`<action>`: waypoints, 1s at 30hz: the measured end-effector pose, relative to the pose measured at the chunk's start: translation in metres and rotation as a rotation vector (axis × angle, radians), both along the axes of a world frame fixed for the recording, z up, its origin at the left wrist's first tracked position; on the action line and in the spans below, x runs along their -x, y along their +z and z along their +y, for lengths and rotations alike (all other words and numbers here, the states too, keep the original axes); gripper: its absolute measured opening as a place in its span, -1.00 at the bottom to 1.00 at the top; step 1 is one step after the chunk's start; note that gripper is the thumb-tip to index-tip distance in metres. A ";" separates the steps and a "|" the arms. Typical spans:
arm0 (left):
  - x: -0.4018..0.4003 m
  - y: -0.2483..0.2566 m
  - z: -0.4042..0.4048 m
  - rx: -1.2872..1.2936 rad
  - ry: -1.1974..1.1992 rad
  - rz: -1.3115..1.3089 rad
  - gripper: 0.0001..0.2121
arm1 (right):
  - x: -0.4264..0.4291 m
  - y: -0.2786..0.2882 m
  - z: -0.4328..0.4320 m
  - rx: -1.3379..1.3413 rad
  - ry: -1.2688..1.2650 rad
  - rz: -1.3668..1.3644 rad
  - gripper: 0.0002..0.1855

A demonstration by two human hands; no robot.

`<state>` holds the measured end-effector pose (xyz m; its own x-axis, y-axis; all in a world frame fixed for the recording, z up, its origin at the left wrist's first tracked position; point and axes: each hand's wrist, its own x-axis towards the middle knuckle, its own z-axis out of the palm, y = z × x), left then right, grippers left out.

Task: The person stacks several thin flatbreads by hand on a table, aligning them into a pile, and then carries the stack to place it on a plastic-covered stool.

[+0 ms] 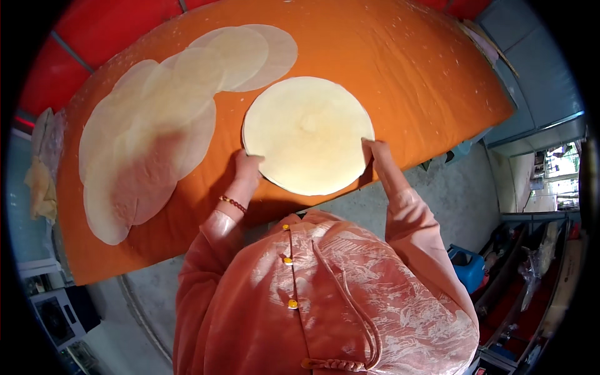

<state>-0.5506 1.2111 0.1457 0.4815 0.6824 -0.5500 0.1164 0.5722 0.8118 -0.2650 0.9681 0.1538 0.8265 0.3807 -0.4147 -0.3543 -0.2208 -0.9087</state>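
A stack of thin, pale cream flatbread-like sheets (pixel 308 136) sits at the near side of the orange-covered table (pixel 422 93). Its top is smooth and round, with a small faint raised mark near the middle. My left hand (pixel 248 164) grips the lower left rim, thumb on top and fingers hidden beneath. At the right rim, my right hand (pixel 375 150) holds the stack in the same way. Whether the stack touches the table under its middle I cannot tell. Several thinner, translucent round sheets (pixel 154 126) overlap in a curved row on the left, partly in reddish shadow.
Red panels (pixel 117 28) border the table's far edge. Crumpled plastic and cloth (pixel 43 164) hang at its left end. On the right, a blue plastic container (pixel 466 268) stands on the concrete floor (pixel 454 197) beside dark racks (pixel 520 281). White specks dot the tablecloth.
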 end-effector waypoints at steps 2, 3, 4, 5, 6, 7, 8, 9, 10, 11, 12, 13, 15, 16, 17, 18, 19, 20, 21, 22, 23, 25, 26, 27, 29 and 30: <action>0.005 0.000 0.021 0.020 0.092 -0.107 -0.76 | 0.034 -0.004 -0.021 -0.077 0.046 0.141 -0.73; 0.017 -0.006 0.029 0.140 0.102 -0.128 -0.78 | 0.046 -0.004 -0.027 -0.160 0.098 0.285 -0.69; 0.021 0.002 0.021 0.231 0.111 -0.199 -0.80 | 0.052 0.006 -0.027 -0.253 0.048 0.393 -0.68; 0.027 0.011 0.010 0.321 0.119 -0.265 -0.82 | 0.055 0.016 -0.026 -0.345 -0.003 0.506 -0.66; 0.031 -0.002 0.013 0.327 0.061 -0.298 -0.79 | 0.034 0.014 -0.024 -0.376 0.025 0.488 -0.66; 0.033 -0.001 0.011 0.326 0.064 -0.293 -0.79 | 0.013 0.012 -0.022 -0.409 0.043 0.480 -0.66; 0.033 -0.001 0.007 0.250 0.040 -0.249 -0.73 | 0.009 0.020 -0.010 -0.389 0.035 0.314 -0.62; 0.032 -0.001 0.003 0.174 0.015 -0.205 -0.66 | 0.004 0.014 0.001 -0.391 0.034 0.319 -0.62; 0.028 0.003 0.002 0.207 0.021 -0.215 -0.62 | -0.005 0.006 0.013 -0.175 0.026 0.111 -0.56; 0.025 0.002 0.002 0.202 0.019 -0.218 -0.62 | -0.009 0.003 0.024 0.044 0.022 -0.098 -0.49; 0.022 -0.001 0.000 0.165 0.026 -0.225 -0.61 | -0.009 -0.002 0.033 0.451 0.112 -0.324 -0.46; 0.022 -0.006 -0.001 0.133 0.039 -0.228 -0.60 | -0.003 -0.006 0.043 0.864 0.208 -0.545 -0.42; 0.022 -0.014 0.002 0.118 0.047 -0.227 -0.59 | 0.008 -0.008 0.047 0.819 0.141 -0.599 -0.38; 0.022 -0.017 0.003 0.105 0.052 -0.225 -0.58 | 0.003 -0.016 0.049 0.798 0.104 -0.624 -0.41; 0.021 -0.012 0.002 0.107 0.046 -0.226 -0.58 | -0.002 -0.021 0.046 0.780 0.059 -0.647 -0.45; 0.019 -0.007 0.000 0.109 0.025 -0.220 -0.59 | -0.010 -0.024 0.042 0.783 0.054 -0.647 -0.45; 0.021 -0.002 -0.001 0.112 0.011 -0.211 -0.60 | -0.016 -0.026 0.040 0.578 0.055 -0.532 -0.52; 0.022 0.000 -0.002 0.116 0.010 -0.207 -0.60 | -0.020 -0.025 0.036 0.377 0.052 -0.414 -0.58; 0.022 0.002 0.001 0.087 -0.021 -0.176 -0.61 | -0.026 -0.023 0.032 0.382 0.053 -0.410 -0.58; 0.024 0.002 0.002 0.062 -0.049 -0.140 -0.62 | -0.028 -0.016 0.029 0.263 0.063 -0.201 -0.64; 0.025 0.000 0.005 0.072 -0.047 -0.134 -0.62 | -0.028 -0.006 0.027 0.143 0.068 0.006 -0.68; 0.026 -0.001 0.012 -0.014 -0.023 -0.091 -0.72 | -0.017 0.010 0.025 0.172 0.039 0.014 -0.78; 0.020 0.018 0.010 -0.017 0.040 -0.091 -0.76 | -0.010 0.019 0.023 0.113 0.048 0.001 -0.77; 0.021 0.013 0.012 -0.014 0.024 -0.090 -0.76 | -0.005 0.023 0.018 0.053 0.056 -0.011 -0.73; 0.025 0.003 0.020 -0.016 0.113 -0.184 -0.80 | 0.002 0.003 -0.001 0.008 0.094 0.007 -0.78; 0.031 0.000 0.018 0.027 0.071 -0.131 -0.81 | 0.017 -0.008 -0.003 -0.047 -0.010 0.059 -0.82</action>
